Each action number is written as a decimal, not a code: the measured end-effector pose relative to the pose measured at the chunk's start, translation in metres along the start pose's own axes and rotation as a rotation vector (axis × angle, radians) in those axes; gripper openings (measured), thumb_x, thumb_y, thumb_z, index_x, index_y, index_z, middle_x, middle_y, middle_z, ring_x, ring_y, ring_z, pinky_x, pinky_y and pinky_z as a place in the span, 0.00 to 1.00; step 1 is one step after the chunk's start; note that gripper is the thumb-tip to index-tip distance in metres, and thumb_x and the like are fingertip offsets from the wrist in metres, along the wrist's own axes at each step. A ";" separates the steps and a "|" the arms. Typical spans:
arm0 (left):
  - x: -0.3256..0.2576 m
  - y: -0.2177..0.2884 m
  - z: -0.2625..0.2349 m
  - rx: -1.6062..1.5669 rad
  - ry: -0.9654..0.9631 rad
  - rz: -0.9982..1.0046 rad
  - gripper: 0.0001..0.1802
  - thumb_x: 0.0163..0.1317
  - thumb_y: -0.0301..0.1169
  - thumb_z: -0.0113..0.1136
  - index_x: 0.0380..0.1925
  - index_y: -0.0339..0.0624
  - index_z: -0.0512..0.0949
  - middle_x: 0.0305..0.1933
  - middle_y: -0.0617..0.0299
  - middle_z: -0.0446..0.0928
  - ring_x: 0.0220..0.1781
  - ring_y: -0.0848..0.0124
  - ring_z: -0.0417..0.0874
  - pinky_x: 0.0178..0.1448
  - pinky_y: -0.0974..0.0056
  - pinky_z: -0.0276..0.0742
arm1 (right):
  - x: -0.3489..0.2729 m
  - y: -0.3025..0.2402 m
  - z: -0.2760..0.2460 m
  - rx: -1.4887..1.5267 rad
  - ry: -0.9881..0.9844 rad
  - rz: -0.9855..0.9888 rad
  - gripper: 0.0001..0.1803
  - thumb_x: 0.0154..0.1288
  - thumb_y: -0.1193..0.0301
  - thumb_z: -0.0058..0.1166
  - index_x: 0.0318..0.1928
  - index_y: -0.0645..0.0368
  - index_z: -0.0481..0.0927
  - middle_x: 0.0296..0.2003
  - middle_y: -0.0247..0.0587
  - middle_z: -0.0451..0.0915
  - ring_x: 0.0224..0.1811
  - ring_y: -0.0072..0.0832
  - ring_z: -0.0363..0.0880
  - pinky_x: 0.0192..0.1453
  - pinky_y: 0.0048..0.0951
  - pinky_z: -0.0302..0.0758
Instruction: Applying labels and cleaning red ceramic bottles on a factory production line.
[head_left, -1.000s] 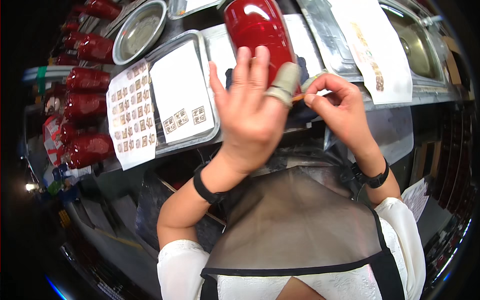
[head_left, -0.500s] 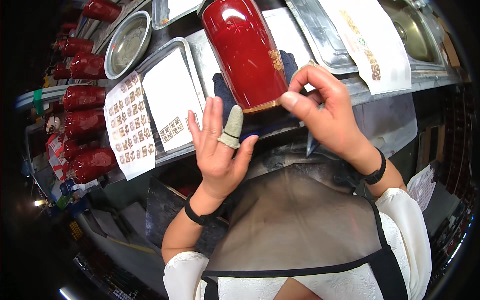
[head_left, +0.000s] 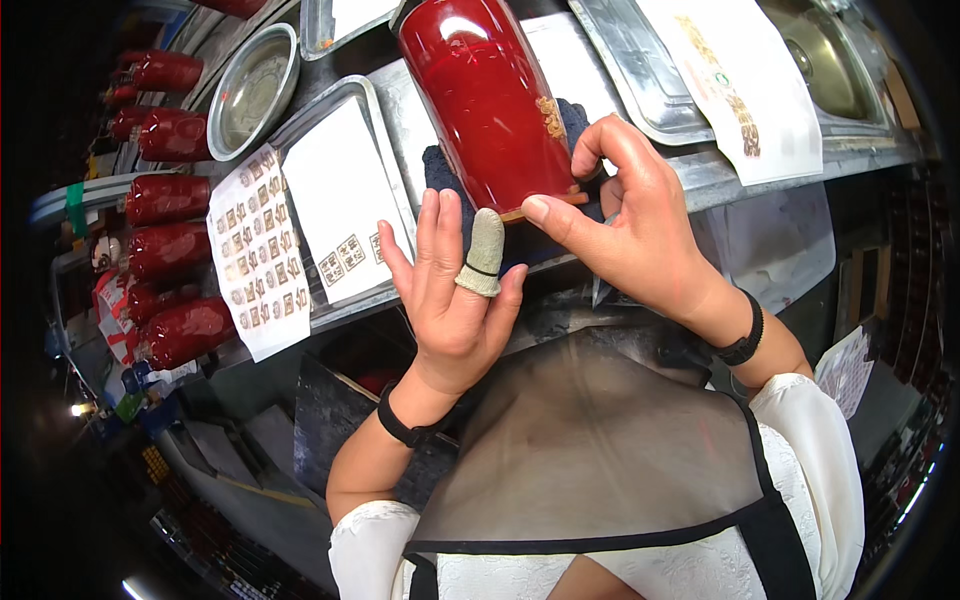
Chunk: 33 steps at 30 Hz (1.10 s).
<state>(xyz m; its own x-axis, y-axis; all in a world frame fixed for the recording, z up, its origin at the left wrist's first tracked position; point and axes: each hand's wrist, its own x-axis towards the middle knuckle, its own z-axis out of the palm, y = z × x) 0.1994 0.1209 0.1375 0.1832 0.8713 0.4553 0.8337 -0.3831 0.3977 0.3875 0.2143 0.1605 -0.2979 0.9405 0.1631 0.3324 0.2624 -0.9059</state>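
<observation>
A glossy red bottle (head_left: 480, 110) lies on a dark blue cloth (head_left: 576, 122), its base end toward me. Along that end runs a narrow gold strip (head_left: 572, 198), whose right end sticks out past the bottle's side. My right hand (head_left: 650, 230) is at this end, thumb tip against the strip, index finger bent and apart from the thumb. A gold ornament (head_left: 551, 117) shows on the bottle's right side. My left hand (head_left: 452, 325) is held open just below the base, fingers spread, with a pale fabric finger cot (head_left: 486, 245) on the index finger.
To the left lie a sheet of gold stickers (head_left: 262, 250) and a metal tray (head_left: 375, 100) bearing a white sheet (head_left: 335, 190). A metal bowl (head_left: 254, 90) stands behind them. More red bottles (head_left: 168, 200) line the far left. Another tray (head_left: 640, 90) and printed sheet (head_left: 705, 80) are right.
My right thumb has slid left along the base edge and parted from the index finger. The strip's right end now projects. My left hand has shifted slightly right.
</observation>
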 end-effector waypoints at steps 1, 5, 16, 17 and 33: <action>0.001 0.000 0.000 0.007 -0.008 0.000 0.29 0.58 0.27 0.68 0.60 0.31 0.75 0.71 0.36 0.64 0.75 0.43 0.64 0.76 0.34 0.40 | 0.000 0.001 0.001 -0.009 0.000 -0.001 0.22 0.53 0.61 0.71 0.32 0.62 0.71 0.30 0.43 0.73 0.32 0.37 0.73 0.37 0.35 0.71; 0.005 0.002 0.001 0.017 0.006 0.008 0.24 0.55 0.29 0.70 0.52 0.34 0.80 0.71 0.38 0.66 0.73 0.41 0.65 0.73 0.27 0.40 | 0.000 0.003 0.000 0.006 0.002 -0.004 0.20 0.54 0.63 0.69 0.32 0.62 0.71 0.29 0.43 0.73 0.31 0.37 0.73 0.36 0.35 0.71; 0.034 0.009 -0.005 0.124 0.035 0.106 0.23 0.49 0.25 0.71 0.48 0.41 0.83 0.70 0.39 0.67 0.72 0.39 0.66 0.74 0.30 0.42 | -0.006 0.009 -0.004 0.226 -0.060 0.146 0.09 0.63 0.74 0.60 0.38 0.63 0.73 0.32 0.32 0.74 0.21 0.09 0.62 0.22 0.18 0.58; 0.039 0.010 -0.007 0.146 -0.002 0.152 0.21 0.47 0.26 0.71 0.45 0.42 0.84 0.71 0.39 0.67 0.72 0.38 0.66 0.73 0.29 0.42 | -0.007 0.010 -0.004 0.286 -0.051 0.165 0.07 0.64 0.76 0.57 0.39 0.63 0.74 0.33 0.31 0.74 0.20 0.08 0.62 0.22 0.18 0.58; 0.023 -0.012 0.001 -0.137 0.083 -0.083 0.40 0.51 0.31 0.74 0.64 0.30 0.70 0.71 0.36 0.65 0.74 0.45 0.66 0.75 0.35 0.47 | -0.009 -0.004 0.003 -0.012 0.032 -0.214 0.22 0.50 0.71 0.68 0.44 0.63 0.73 0.38 0.46 0.75 0.37 0.38 0.78 0.37 0.33 0.78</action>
<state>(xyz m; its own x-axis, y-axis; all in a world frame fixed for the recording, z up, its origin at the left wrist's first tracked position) 0.1938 0.1461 0.1422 0.0684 0.8753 0.4786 0.7645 -0.3542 0.5386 0.3866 0.2046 0.1614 -0.3343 0.8693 0.3640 0.2748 0.4594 -0.8447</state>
